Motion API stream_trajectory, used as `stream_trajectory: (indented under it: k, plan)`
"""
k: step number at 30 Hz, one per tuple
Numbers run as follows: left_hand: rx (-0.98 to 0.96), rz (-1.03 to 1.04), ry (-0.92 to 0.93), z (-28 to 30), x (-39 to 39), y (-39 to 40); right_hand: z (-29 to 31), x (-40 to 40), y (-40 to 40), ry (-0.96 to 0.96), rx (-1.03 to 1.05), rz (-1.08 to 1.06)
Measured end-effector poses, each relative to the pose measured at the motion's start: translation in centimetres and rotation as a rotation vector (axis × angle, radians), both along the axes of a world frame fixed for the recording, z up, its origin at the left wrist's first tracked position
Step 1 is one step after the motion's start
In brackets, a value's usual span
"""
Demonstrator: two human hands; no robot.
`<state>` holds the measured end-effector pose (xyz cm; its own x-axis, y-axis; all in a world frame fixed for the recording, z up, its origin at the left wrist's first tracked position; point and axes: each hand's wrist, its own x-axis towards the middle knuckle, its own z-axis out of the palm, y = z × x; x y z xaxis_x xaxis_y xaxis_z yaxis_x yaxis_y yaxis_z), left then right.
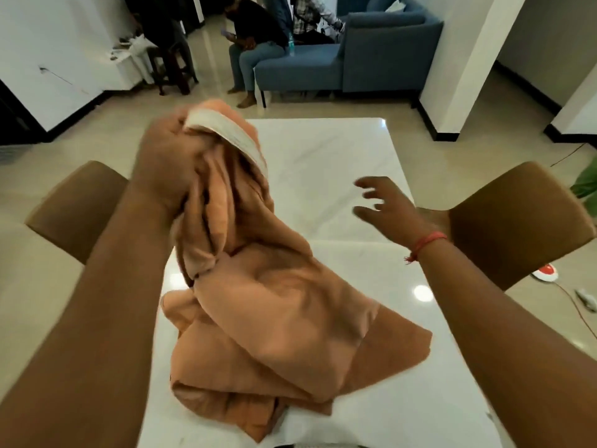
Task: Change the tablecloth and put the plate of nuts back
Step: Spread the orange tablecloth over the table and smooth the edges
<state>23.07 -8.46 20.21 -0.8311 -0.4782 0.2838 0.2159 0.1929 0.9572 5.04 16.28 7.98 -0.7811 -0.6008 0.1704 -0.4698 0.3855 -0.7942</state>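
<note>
One peach tablecloth (pixel 258 312), bunched in a heap on the near half of the white table (pixel 339 163), top end lifted up left of centre. White hem band showing at the raised end. Looks like the spreading step of the swap, just getting going: cloth on the table but not opened out at all yet. No plate of nuts anywhere in view, so that part comes later.

Left hand (pixel 168 156) clenched tight round the gathered top of the cloth, holding it up off the table. Right hand (pixel 391 205) hovering over bare table to the right, fingers spread and loosely bent, gripping nothing, touching nothing, well clear of the cloth.

Next move probably needs that free hand to find a second edge or corner, then pull both apart and shake the cloth flat toward the far end.

Brown chairs (pixel 517 221) either side, blue sofa (pixel 355 56) far back with people sitting.
</note>
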Motion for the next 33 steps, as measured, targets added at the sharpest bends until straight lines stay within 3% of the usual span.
stream_trajectory:
  k: [3, 5, 8, 13, 16, 19, 21, 25, 28, 30, 33]
  plan:
    - [-0.184, -0.091, -0.109, -0.7, -0.5, 1.3, 2.8, 5.4, -5.3, -0.108, -0.094, 0.371]
    - [-0.290, -0.166, -0.175, -1.5, -0.8, 2.3, 3.4, 7.2, -7.3, -0.206, -0.203, 0.370]
    - [-0.266, -0.133, -0.198, -2.3, -0.8, 1.5, 3.2, 7.8, -7.7, -0.325, -0.361, 0.310]
    - [-0.094, 0.061, -0.191, -3.8, 0.3, -0.4, 1.0, 6.6, -6.4, -0.083, -0.047, 0.235]
    - [-0.051, 0.145, -0.162, -4.2, 0.7, -1.2, -1.1, 6.3, -5.7, 0.084, -0.030, 0.071]
    - [-0.054, 0.182, -0.124, -4.2, 0.9, -2.0, -2.7, 5.7, -4.6, 0.060, -0.056, -0.015]
    - [-0.056, 0.202, -0.095, -4.2, 0.9, -2.2, -3.9, 5.0, -3.4, 0.017, 0.063, 0.018]
    - [0.141, 0.300, 0.067, -4.4, 1.2, -2.1, -5.2, 3.1, -0.3, -0.029, 0.171, 0.004]
    - [0.300, 0.383, 0.182, -4.1, 1.4, -2.2, -3.7, 1.5, 1.1, 0.065, 0.067, -0.139]
    - [0.411, 0.421, 0.244, -4.0, 1.2, -2.6, -1.3, 0.1, 1.3, 0.287, -0.061, -0.312]
    - [0.591, 0.326, 0.266, -3.8, 1.1, -4.1, 4.0, -1.2, 0.2, 0.491, -0.435, -0.623]
